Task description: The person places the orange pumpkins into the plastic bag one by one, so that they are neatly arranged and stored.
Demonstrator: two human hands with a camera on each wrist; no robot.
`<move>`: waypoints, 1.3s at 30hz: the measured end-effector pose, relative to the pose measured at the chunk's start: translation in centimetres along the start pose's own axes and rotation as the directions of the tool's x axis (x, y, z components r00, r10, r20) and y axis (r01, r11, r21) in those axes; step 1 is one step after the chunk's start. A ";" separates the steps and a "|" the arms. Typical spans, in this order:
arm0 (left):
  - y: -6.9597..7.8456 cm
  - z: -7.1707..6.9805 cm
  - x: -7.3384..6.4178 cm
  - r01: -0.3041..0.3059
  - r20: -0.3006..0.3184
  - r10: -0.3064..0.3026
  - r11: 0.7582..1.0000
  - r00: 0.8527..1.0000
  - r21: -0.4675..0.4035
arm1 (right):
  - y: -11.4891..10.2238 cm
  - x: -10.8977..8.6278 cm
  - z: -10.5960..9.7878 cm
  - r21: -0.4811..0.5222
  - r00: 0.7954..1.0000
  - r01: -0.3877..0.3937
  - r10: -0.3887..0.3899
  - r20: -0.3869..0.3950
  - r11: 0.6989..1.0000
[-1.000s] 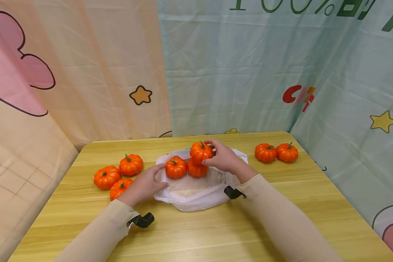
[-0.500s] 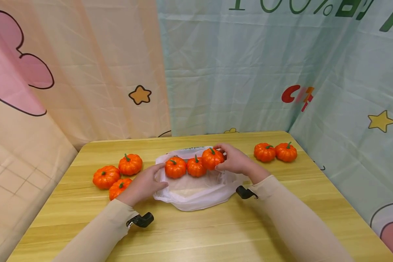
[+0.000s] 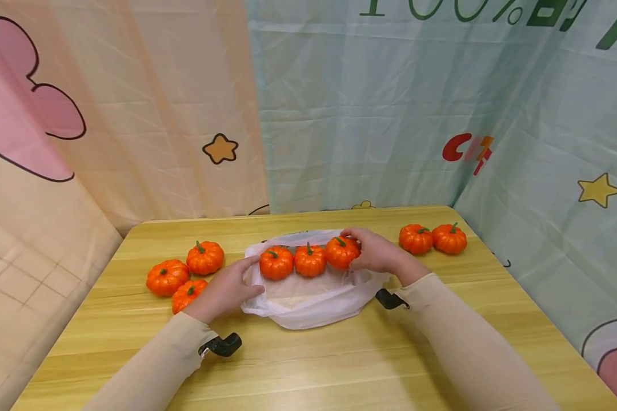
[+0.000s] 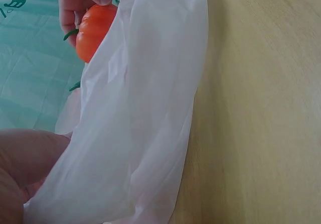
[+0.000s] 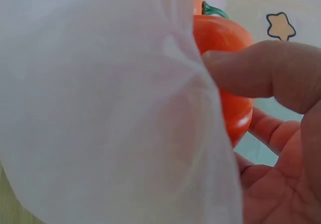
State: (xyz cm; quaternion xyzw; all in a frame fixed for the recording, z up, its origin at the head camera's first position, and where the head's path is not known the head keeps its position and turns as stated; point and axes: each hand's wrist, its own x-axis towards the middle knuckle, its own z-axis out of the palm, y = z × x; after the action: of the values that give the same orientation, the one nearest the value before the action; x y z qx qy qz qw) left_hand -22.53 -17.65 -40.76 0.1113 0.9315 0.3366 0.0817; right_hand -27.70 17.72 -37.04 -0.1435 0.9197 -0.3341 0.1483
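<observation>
A white plastic bag (image 3: 308, 319) lies spread open mid-table, its near wall standing up. Inside, a small orange pumpkin (image 3: 276, 263) with a green stem sits at the left and another pumpkin (image 3: 310, 261) in the middle. My right hand (image 3: 377, 251) grips a third pumpkin (image 3: 341, 253) at the bag's right end. In the right wrist view the thumb (image 5: 251, 68) presses that pumpkin's side, with the bag's wall hiding part of it. My left hand (image 3: 231, 288) is at the bag's left edge, thumb and fingers spread, fingertips right beside the left pumpkin.
On the wooden table (image 3: 288, 371), several pumpkins lie outside the bag. At the left are a rear one (image 3: 205, 258), an outer one (image 3: 167, 278) and one partly behind my left wrist (image 3: 187, 295). Two more (image 3: 416, 238) stand at the back right. Printed curtains (image 3: 339, 114) hang behind.
My right hand has carried its pumpkin rightward and down, from over the middle pumpkin to a spot beside it in the bag. My left hand has stayed in place.
</observation>
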 end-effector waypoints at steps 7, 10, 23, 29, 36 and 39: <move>-0.1 0.1 0.1 -0.002 -0.001 0.002 1.000 1.000 0.005 | 0.2 0.4 0.3 -0.075 1.000 -0.011 0.011 0.003 0.997; 0.0 0.1 0.1 -0.001 0.000 0.001 1.000 1.000 0.004 | 0.4 0.5 0.4 -0.095 1.000 -0.019 0.019 0.001 0.995; 0.0 0.1 0.2 -0.008 0.000 0.008 1.000 1.000 0.006 | 0.7 1.0 1.0 -0.116 0.998 -0.065 0.063 -0.014 0.991; -0.1 0.2 0.2 -0.007 0.001 0.007 1.000 1.000 0.003 | 0.8 1.2 1.3 -0.143 0.996 -0.084 0.080 -0.029 0.986; 0.0 0.2 0.3 -0.006 0.004 0.006 1.000 1.000 -0.005 | 0.8 1.2 1.6 -0.144 0.995 -0.100 0.097 -0.030 0.984; 0.0 0.2 0.2 -0.005 0.005 0.005 1.000 1.000 -0.009 | 0.7 1.1 1.6 -0.140 0.995 -0.098 0.095 -0.029 0.985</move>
State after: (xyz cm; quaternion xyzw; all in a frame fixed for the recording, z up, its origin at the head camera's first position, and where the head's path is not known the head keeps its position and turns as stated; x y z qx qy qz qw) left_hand -22.72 -17.47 -40.90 0.1141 0.9294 0.3409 0.0837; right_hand -28.29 16.96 -38.88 -0.1054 0.9484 -0.2622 0.1435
